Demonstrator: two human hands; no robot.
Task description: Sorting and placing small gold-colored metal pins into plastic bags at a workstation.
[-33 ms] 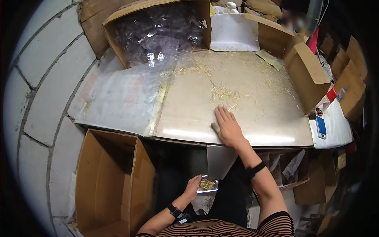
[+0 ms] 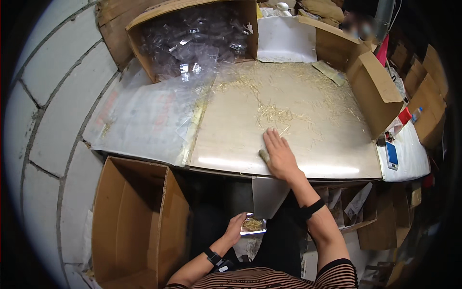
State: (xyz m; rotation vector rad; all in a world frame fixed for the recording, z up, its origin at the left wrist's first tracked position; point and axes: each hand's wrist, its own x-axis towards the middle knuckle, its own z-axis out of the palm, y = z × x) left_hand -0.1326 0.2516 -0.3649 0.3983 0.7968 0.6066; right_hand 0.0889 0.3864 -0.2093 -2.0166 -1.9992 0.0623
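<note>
Hands apart: left hand (image 2: pixel 234 230) held tray (image 2: pixel 263 226) face-up, lower centre, presumably against spilling gold pieces (image 2: pixel 251 224) (type unclear); right hand (image 2: pixel 281 157) lay flat on tabletop (image 2: pixel 231 135), mid-frame.

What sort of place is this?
Probably a packing workshop: thin gold-coloured pieces lie scattered on the worktop, a cardboard box behind holds clear plastic items, and the left hand holds a small container of similar pieces.
</note>
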